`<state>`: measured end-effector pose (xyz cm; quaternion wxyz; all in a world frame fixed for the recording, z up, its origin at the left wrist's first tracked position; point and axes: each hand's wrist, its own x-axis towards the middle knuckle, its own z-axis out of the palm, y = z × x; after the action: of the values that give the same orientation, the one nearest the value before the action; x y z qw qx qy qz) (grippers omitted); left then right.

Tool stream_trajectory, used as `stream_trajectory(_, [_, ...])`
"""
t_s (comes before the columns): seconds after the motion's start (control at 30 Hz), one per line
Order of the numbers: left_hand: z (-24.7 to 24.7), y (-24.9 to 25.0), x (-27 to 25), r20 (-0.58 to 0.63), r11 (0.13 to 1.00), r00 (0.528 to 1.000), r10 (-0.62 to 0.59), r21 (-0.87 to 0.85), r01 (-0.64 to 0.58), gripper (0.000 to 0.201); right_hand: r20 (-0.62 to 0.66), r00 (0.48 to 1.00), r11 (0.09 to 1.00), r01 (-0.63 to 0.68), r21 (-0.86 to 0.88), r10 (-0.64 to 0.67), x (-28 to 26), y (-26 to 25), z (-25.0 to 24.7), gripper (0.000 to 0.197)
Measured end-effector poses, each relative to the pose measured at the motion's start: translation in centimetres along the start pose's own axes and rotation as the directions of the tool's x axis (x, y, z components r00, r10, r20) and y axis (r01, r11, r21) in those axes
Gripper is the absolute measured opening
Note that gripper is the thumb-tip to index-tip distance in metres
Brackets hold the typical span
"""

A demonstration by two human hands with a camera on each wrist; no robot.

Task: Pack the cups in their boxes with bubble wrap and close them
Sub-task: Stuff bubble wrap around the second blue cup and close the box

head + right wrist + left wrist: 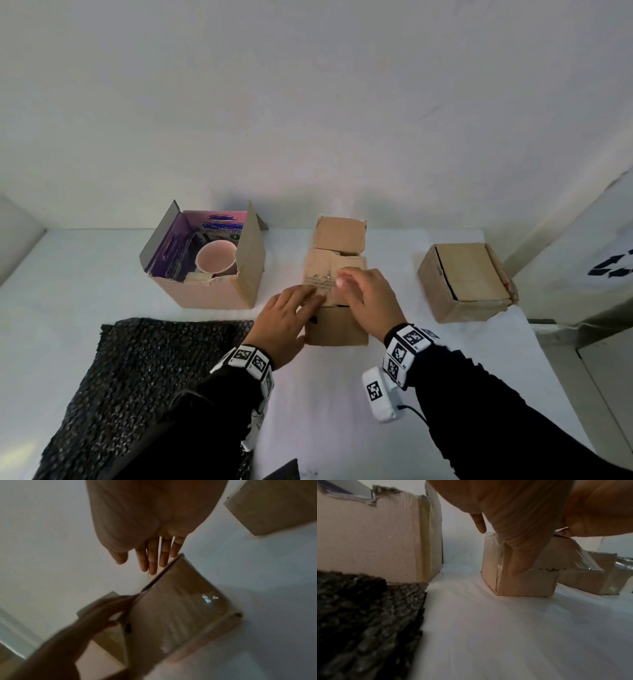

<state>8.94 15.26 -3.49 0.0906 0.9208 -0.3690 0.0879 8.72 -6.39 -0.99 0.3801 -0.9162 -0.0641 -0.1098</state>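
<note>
The left hand (pixel 286 318) lies with straight fingers on the near-left part of the middle box (pixel 337 291), pressing a top flap down; in the left wrist view one finger (pixel 518 561) runs down the box's near corner. The right hand (pixel 368 296) hovers over the right half of the same top, fingers straight and slightly spread, holding nothing; whether its tips touch the cardboard I cannot tell.

The box sits directly ahead of both hands, between them, its long axis running away from the person. Its far flap (pixel 339 234) stands up and back, so the closing move likely turns on that side, and the right hand, reaching farther over the top, looks the nearer to it. The cardboard is plain brown, worn, with glossy tape across the flap; what is inside is hidden.

To the left stands an open box (pixel 205 291) with raised flaps, holding a pink cup (pixel 216 257) with no wrap visible round it. A dark sheet of bubble wrap (pixel 144 377) lies near that box, beside the left wrist. Well to the right rests a third box (pixel 466 284), flaps down.
</note>
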Motion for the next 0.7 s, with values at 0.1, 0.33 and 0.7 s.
stream_trajectory(0.1, [0.6, -0.3, -0.2, -0.055, 0.996, 0.998, 0.002, -0.090, -0.007, 0.078, 0.043, 0.992, 0.984, 0.121, -0.132, -0.116, 0.4, 1.4, -0.4, 0.030])
stream_trajectory(0.33, [-0.3, -0.8, 2.4, -0.241, 0.967, 0.967, -0.085, -0.256, 0.021, 0.041, 0.180, 0.965, 0.981, -0.196, 0.018, 0.189, 3.8, 4.6, -2.4, 0.055])
stream_trajectory(0.7, [0.3, -1.5, 5.2, 0.250, 0.565, 0.735, -0.630, -0.502, 0.655, 0.073, 0.346, 0.819, 0.808, -0.546, 0.220, 0.458, 8.6, 3.3, -3.0, 0.062])
